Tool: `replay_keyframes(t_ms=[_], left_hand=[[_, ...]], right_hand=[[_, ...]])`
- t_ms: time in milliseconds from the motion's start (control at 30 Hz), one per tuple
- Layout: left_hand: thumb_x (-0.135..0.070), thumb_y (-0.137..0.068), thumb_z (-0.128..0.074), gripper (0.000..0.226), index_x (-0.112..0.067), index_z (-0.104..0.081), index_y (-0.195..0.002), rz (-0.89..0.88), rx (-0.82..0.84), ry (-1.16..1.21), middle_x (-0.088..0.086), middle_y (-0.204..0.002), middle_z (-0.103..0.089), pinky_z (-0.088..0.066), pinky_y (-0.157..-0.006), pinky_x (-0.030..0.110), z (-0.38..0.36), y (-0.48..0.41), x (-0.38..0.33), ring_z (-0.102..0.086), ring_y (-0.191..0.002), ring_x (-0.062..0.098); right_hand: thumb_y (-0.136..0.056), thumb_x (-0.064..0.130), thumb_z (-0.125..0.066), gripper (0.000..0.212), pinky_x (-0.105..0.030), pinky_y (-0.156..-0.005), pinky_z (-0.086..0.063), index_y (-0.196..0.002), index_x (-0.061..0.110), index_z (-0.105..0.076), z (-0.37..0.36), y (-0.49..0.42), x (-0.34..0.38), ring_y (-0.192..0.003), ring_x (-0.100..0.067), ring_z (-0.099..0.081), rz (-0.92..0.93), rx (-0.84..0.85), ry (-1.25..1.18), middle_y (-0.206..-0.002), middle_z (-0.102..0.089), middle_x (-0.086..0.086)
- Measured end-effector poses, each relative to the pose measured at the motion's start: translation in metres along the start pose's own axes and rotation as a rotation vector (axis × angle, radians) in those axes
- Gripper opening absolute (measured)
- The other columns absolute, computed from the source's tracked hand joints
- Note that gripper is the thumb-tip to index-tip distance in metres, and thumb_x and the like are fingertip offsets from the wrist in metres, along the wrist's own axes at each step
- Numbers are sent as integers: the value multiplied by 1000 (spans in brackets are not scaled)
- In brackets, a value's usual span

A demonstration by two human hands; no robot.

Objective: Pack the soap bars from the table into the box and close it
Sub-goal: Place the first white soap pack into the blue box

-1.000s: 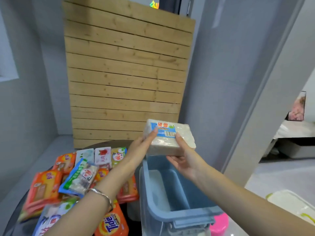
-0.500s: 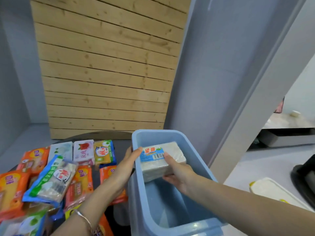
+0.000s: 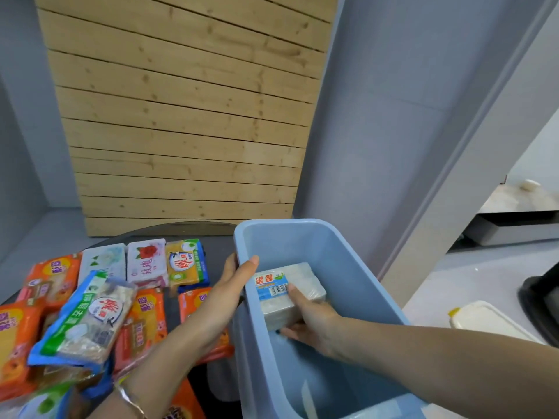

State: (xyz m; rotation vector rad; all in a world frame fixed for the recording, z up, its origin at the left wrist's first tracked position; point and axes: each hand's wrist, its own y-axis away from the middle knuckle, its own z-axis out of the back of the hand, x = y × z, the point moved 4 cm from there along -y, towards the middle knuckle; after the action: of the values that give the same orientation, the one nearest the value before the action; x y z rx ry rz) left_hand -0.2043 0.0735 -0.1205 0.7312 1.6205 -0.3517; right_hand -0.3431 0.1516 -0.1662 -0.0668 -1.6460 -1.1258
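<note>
Two hands in the shot. Right hand (image 3: 314, 325) is down inside the blue box (image 3: 357, 285), grip closed around a white soap bar (image 3: 290, 291) in clear wrap with a blue label and a barcode on it. Fingers (image 3: 295, 293) are curled over the top edge of the bar and it's tilted, sitting below the rim toward the box's left wall. Can't tell if it's touching the bottom or not.

Left hand (image 3: 234, 285) is on the outside of the box's left wall, thumb hooked over the rim, so that grip is closed on the box edge. Thin bracelet (image 3: 130, 400) on that wrist.

Loads of soap packs lying on the dark round worktop (image 3: 187, 231) left of the box. Back row has a pale green-and-white pack (image 3: 102, 261), a white one with a red rose (image 3: 146, 261) and a yellow one with blue edges (image 3: 186, 263), side by side. In front of those, a bunch of orange packs (image 3: 51, 279) overlap each other, and a blue-and-green wrapped bar (image 3: 87, 319) lies tilted on top of the pile.

Box has no lid on it. A white lid-looking thing with a yellow clip (image 3: 487, 322) lies on the floor off to the right, well apart from the box. Slatted wood panel (image 3: 181, 116) leans on the wall behind.
</note>
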Motion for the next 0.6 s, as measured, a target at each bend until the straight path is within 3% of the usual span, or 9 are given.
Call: replay_keyframes(t_ms=[100,200,300,400,533,600], left_hand=[[-41,-93,-45,37,-36,-40,-129,-12,1,-5,-7,-111,-66,-50,-92,34,1,2,-2,-63,-104,13],[-43,-92,-46,40,-37,-39,-131,5,-3,-16,-4,-115,-66,-46,-101,42,2,3,-1,-63,-109,17],[-47,-90,-48,41,-40,-41,-129,23,-10,-19,-2,-118,-67,-43,-104,48,4,2,2,-63,-112,21],[-49,-87,-50,44,-39,-43,-129,24,-9,-29,-4,-117,-67,-43,-104,48,5,2,2,-63,-111,19],[-51,-88,-46,50,-37,-38,-135,22,4,-90,-8,-117,-65,-42,-106,45,5,4,-1,-61,-112,16],[-51,-91,-43,47,-37,-37,-136,32,-7,-103,-8,-119,-64,-41,-107,45,5,6,-3,-60,-114,16]], right_hand=[[-77,57,-64,62,-25,-40,-53,-115,11,-47,7,10,4,-57,-20,-58,-35,-32,228,-86,-54,-9],[-81,49,-65,56,-24,-37,-51,-109,4,-47,7,13,5,-46,-19,-57,32,-56,263,-73,-54,-11],[-82,28,-70,54,-38,-52,-59,-114,5,-33,2,12,1,-48,-24,-59,154,-108,181,-80,-64,-20],[-79,23,-74,55,-41,-69,-58,-107,8,-29,1,14,-1,-54,-23,-59,201,-133,165,-72,-63,-12],[-77,23,-76,58,-44,-77,-58,-107,8,-29,0,10,0,-63,-28,-60,217,-147,144,-62,-61,-10],[-78,26,-75,57,-42,-72,-59,-109,6,-32,0,12,1,-60,-26,-59,189,-139,164,-62,-61,-11]])
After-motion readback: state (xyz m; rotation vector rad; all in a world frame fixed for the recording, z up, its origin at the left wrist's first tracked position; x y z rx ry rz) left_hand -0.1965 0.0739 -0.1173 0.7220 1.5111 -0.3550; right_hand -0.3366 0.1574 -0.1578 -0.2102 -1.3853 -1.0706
